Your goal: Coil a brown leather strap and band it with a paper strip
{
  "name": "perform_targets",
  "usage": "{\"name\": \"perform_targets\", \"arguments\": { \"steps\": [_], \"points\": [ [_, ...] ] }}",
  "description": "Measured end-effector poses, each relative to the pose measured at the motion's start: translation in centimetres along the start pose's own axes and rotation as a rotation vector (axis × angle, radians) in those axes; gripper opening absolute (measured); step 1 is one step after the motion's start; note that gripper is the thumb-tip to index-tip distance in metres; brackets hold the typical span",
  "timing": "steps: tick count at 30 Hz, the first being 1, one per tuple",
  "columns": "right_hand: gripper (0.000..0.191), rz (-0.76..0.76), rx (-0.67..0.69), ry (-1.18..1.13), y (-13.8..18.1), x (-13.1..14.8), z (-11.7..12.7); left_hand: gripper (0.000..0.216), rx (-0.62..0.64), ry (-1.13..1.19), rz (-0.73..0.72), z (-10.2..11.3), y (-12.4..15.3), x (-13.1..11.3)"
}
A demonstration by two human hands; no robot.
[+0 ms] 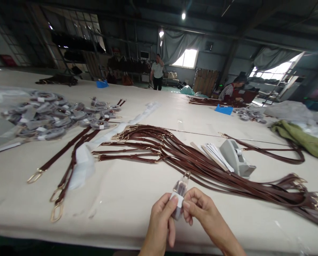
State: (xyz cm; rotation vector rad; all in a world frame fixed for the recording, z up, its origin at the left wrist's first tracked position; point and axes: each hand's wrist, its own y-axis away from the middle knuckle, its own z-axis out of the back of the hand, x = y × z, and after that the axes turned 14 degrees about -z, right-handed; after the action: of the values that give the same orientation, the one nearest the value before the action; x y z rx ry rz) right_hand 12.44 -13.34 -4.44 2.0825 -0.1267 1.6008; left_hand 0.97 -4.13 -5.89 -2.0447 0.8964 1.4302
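Near the table's front edge my left hand [160, 212] is closed around a coiled brown strap [181, 186] wrapped in thin translucent material, its gold clasp pointing away from me. A white paper band [180, 200] crosses the coil under my left thumb. At the band's right end, the thumb and fingers of my right hand [201, 207] are pinched together. A large bundle of brown leather straps [191, 156] with gold hardware lies just beyond my hands. More loose straps [72, 158] rest to the left, beside strips of translucent wrapping [82, 165].
Many wrapped coils [50, 113] are heaped at the left. A grey tape dispenser [235, 158] stands beside white paper strips [219, 156]. Green cloth [303, 138] lies at the right. One person [157, 71] stands beyond the table; another person [228, 91] is at its far right.
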Motion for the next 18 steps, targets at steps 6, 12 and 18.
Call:
{"name": "perform_targets", "arguments": {
  "steps": [6,12,18],
  "points": [
    [0.043,0.003,-0.027,0.035,-0.1,0.2,0.0,0.044,0.001,0.102,0.024,0.0,0.0,-0.3],
    [0.036,0.011,-0.004,0.059,-0.4,-0.1,0.0,0.041,0.052,0.171,0.044,0.7,0.0,-0.1],
    [0.032,-0.028,-0.022,0.013,-0.2,-0.1,-0.1,0.038,0.078,0.221,0.126,1.3,0.1,-0.2]
  ]
}}
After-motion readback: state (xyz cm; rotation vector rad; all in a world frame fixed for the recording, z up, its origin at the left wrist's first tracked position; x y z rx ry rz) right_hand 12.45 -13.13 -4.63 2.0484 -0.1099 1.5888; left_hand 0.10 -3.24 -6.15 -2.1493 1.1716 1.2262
